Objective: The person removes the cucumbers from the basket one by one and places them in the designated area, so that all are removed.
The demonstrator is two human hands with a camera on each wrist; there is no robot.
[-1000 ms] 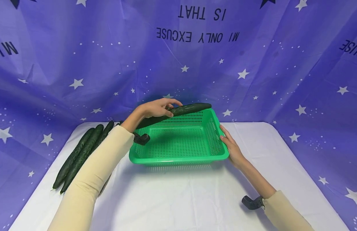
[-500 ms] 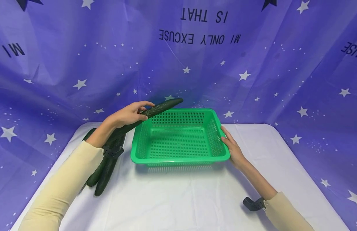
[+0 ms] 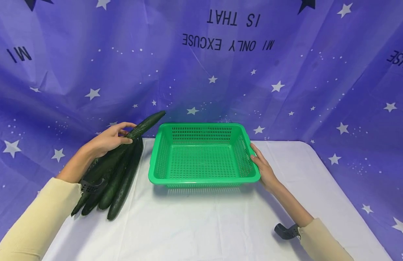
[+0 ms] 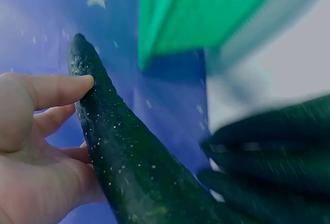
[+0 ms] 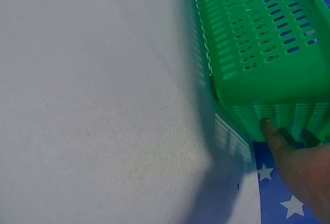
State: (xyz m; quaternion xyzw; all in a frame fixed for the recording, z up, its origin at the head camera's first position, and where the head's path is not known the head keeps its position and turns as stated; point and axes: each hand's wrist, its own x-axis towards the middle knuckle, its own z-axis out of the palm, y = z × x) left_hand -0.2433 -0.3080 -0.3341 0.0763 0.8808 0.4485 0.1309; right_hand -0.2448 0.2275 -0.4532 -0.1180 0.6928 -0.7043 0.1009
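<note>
My left hand [image 3: 107,141] pinches a long dark green cucumber [image 3: 147,124] between thumb and fingers. The cucumber slants up to the right above several others [image 3: 124,190] lying side by side at the table's left. Up close in the left wrist view, the held cucumber [image 4: 136,157] shows small pale bumps, thumb on one side and fingers on the other. A green plastic basket [image 3: 204,180] with slotted walls stands mid-table, its floor bare. My right hand [image 3: 266,173] grips its right end; the right wrist view shows a digit pressed against the wall of the basket [image 5: 273,84].
A white cloth [image 3: 201,224] covers the table. Behind and at the sides hangs a purple curtain [image 3: 221,98] with stars and lettering. Dark wrist mounts [image 3: 286,231] sit on both forearms.
My left hand has carried the cucumber leftward from above the basket to over the others, more of which now show. The right hand stays on the basket.
</note>
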